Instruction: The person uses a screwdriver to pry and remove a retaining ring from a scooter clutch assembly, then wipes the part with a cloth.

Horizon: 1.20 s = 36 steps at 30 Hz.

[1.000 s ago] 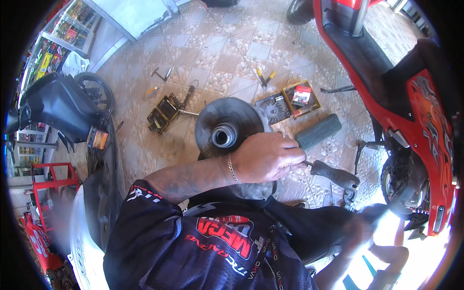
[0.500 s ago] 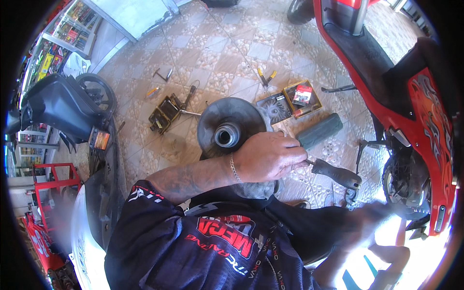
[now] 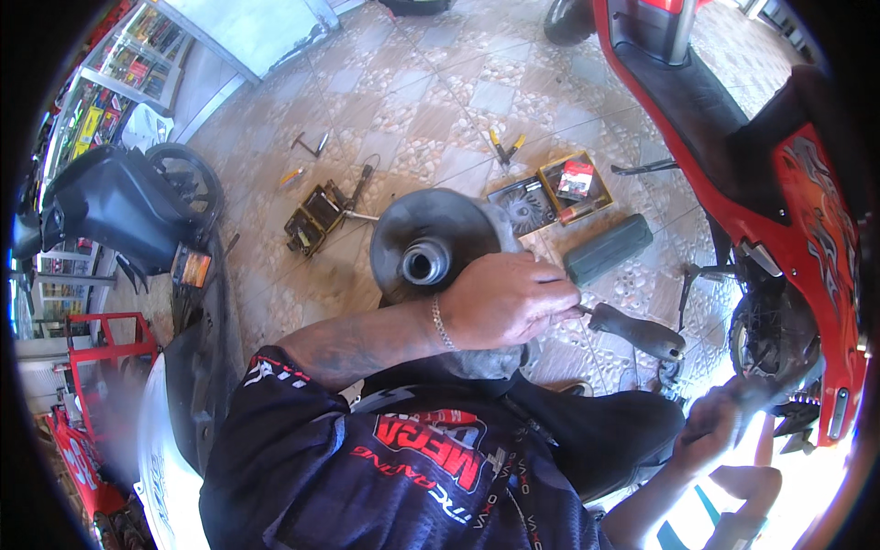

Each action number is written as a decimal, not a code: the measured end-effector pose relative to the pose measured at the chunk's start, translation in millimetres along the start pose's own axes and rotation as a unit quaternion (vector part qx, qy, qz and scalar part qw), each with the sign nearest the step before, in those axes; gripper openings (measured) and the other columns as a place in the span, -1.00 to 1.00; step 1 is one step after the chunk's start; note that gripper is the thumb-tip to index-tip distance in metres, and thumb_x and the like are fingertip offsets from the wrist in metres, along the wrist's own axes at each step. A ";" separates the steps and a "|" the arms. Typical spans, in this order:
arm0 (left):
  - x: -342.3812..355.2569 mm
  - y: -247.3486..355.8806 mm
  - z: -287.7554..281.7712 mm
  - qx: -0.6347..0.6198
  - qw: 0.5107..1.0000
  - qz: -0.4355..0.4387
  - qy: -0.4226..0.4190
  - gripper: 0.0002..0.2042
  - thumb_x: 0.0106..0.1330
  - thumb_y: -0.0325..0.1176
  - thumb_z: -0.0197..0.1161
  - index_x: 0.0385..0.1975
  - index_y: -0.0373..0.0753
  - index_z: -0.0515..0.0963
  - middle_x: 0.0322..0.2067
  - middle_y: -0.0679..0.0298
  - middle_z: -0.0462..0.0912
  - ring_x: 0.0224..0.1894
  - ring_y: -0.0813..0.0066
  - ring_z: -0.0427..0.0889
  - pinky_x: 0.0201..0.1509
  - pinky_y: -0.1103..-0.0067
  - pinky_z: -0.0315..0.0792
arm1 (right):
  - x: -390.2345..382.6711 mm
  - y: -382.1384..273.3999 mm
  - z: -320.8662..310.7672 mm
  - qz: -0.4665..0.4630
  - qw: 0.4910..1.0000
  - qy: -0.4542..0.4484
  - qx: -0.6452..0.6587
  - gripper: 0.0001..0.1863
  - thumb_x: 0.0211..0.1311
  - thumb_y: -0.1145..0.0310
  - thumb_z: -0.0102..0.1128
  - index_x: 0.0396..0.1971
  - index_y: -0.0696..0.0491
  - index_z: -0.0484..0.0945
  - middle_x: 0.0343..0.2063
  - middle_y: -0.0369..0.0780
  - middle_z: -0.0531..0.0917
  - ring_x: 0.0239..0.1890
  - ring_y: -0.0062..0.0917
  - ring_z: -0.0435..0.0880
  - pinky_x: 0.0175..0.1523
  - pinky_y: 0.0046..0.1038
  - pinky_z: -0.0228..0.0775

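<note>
My left hand [image 3: 518, 298] reaches across the middle, its closed fingers around the thin metal shaft of a screwdriver [image 3: 637, 332]. The dark handle points away to the right. Under and beside that hand sits a round grey metal pulley [image 3: 394, 243] with a raised hollow hub, facing up. A grey cloth-like or cast piece [image 3: 490, 361] shows below the wrist. At the lower right, my right hand [image 3: 710, 426] is closed on a dark object, smeared by motion and glare; its kind is unclear.
On the tiled floor lie a bit set [image 3: 313, 218], yellow-handled pliers [image 3: 506, 147], an open parts case [image 3: 573, 186] and a green case [image 3: 609, 249]. A red motorcycle [image 3: 733, 202] stands right; a dark scooter front [image 3: 119, 206] and red stand [image 3: 110, 357] are left.
My right hand and the dark object in it have shifted and show less blur. The left hand stays closed at the screwdriver shaft beside the pulley, nearly still.
</note>
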<state>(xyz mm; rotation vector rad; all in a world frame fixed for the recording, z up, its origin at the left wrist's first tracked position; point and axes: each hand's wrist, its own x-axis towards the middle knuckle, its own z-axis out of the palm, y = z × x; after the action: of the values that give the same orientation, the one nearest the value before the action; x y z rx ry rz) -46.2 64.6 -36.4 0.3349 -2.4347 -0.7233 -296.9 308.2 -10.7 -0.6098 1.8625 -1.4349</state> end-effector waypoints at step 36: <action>-0.7 14.8 -11.5 -0.036 0.997 -0.012 0.065 -0.31 0.18 -0.31 0.52 0.34 -0.12 0.38 0.02 0.11 0.55 0.09 0.13 0.56 0.15 0.31 0.49 | 117.5 58.9 -112.5 -0.051 0.993 0.099 -0.050 -0.73 0.36 0.36 0.19 -0.03 0.16 0.61 -0.41 -0.26 0.68 -0.46 -0.64 0.61 -0.41 -0.57 0.41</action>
<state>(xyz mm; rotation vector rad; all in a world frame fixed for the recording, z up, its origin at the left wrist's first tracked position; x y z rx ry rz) -40.0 72.2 -20.5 0.3724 -2.2794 -0.7743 -455.7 310.4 -79.4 -0.6386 2.0942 -1.5230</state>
